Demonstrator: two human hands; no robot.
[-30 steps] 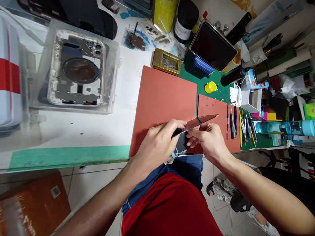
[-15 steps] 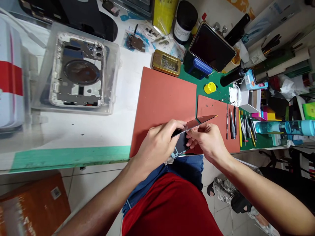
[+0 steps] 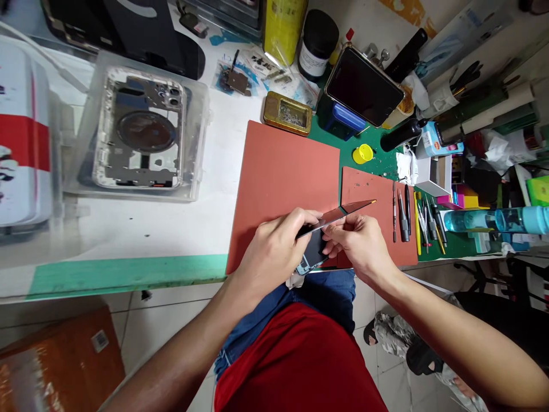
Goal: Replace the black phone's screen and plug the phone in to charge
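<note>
A thin, glossy phone screen [image 3: 337,216] is tilted up over the red mat, its shiny face reflecting the surroundings. My left hand [image 3: 278,240] is closed on its left end, thumb and fingers on either side. Below the screen lies a dark phone body [image 3: 315,249], with pale blue parts along its lower edge, partly covered by both hands. My right hand [image 3: 355,237] is closed in a pinch just under the screen's edge, close to the phone body. Whatever its fingertips grip there is hidden.
Two red mats [image 3: 287,166] lie side by side. Screwdrivers and tweezers [image 3: 422,223] lie to the right, near a blue bottle [image 3: 493,220]. Beyond are a gold tin [image 3: 287,113], a yellow cap [image 3: 362,153] and a propped phone [image 3: 364,86]. A plastic box [image 3: 195,143] holding an opened device stands left.
The camera view has shifted slightly, so the bench items sit a little differently in the picture. Both hands keep nearly the same pose around the screen and phone body.
</note>
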